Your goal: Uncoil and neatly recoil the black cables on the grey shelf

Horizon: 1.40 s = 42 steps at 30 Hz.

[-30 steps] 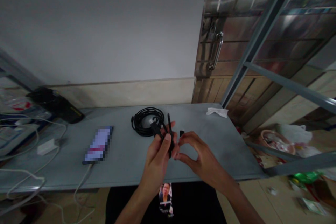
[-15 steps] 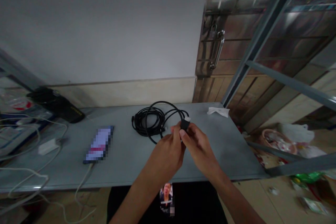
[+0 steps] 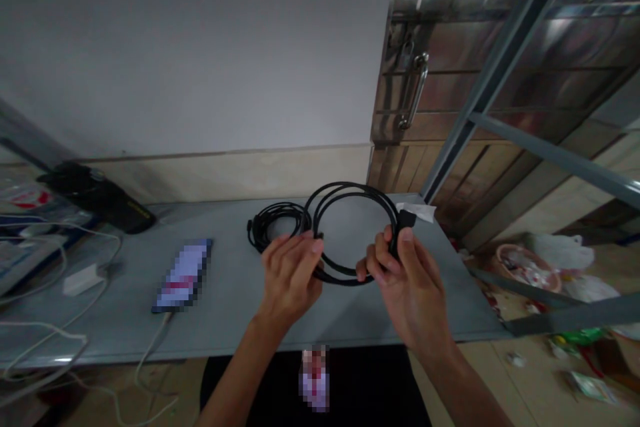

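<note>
Between my hands a black cable [image 3: 345, 185] is looped into a ring of several turns, held above the grey table [image 3: 235, 320]. My left hand [image 3: 293, 273] pinches the left side of the ring. On the right side, my right hand [image 3: 407, 273] is closed around the turns, and a flat black plug [image 3: 406, 219] sticks up beside its thumb. Behind my left hand, a second coil of black cable [image 3: 260, 227] lies on the table, partly hidden by my fingers.
A phone [image 3: 184, 273] with a white cord lies left of my hands. Further left are a white adapter [image 3: 83, 280] and a black bottle [image 3: 100, 197] on its side. Crumpled white paper [image 3: 425, 212] sits near the right edge, beside a metal frame post [image 3: 470, 107].
My hands have moved apart, the right one going right with the plug. The held cable now forms a wide ring between them, instead of both hands meeting at the plug.
</note>
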### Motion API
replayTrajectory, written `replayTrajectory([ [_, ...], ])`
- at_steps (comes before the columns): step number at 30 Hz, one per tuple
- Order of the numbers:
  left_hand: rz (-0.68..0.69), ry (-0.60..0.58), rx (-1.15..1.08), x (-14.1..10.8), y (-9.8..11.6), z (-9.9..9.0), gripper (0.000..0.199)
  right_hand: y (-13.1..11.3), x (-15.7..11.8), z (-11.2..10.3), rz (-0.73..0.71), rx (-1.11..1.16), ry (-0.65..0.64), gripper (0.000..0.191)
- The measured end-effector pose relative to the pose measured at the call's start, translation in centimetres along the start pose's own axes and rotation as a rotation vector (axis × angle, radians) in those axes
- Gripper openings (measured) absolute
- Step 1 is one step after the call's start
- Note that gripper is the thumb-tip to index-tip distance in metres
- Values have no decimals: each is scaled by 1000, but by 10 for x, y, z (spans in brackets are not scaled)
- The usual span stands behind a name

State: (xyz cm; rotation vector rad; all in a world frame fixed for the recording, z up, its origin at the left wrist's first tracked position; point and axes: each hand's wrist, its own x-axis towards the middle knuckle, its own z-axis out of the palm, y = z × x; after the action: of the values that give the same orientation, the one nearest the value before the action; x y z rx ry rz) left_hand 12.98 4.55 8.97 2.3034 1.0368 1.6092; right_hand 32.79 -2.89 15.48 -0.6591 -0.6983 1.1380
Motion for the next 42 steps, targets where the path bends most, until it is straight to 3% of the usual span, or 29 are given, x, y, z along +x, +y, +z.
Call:
replayTrajectory([
  [3,-120,284,113,16,-4,-4,54,-6,0,2,50,16,11,41],
  [5,-244,328,-15,29,-2,-9,67,-4,3,0,79,4,19,46],
  [7,-463,240,-349,38,0,-16,65,2,7,-3,106,-21,7,51],
  [10,-861,-37,-866,41,-1,-30,59,14,14,-6,146,-81,-30,54],
  [12,-1019,-140,-1017,39,-1,-38,55,22,19,-6,162,-106,-44,53],
  [14,-1079,-131,-1055,36,-1,-43,49,30,24,-3,171,-107,-59,54],
  [18,-990,-8,-999,36,-3,-42,49,57,42,9,158,-97,-75,54],
  [21,-826,110,-884,42,-23,-37,47,94,67,20,139,-153,-93,61],
  [24,-699,158,-542,49,-65,-32,52,138,98,26,74,-405,-154,65],
  [27,-676,96,-243,50,-117,-27,54,175,123,25,52,-576,-223,58],
  [29,-584,16,67,45,-147,-23,51,193,132,22,29,-677,-251,49],
  [33,-546,-38,225,26,-181,-16,47,213,130,8,-77,-880,-271,34],
  [37,-517,-53,268,10,-192,-13,49,220,123,-6,-147,-1002,-308,47],
  [42,-561,-49,216,5,-198,-17,55,222,121,-11,-182,-1061,-295,45],
])
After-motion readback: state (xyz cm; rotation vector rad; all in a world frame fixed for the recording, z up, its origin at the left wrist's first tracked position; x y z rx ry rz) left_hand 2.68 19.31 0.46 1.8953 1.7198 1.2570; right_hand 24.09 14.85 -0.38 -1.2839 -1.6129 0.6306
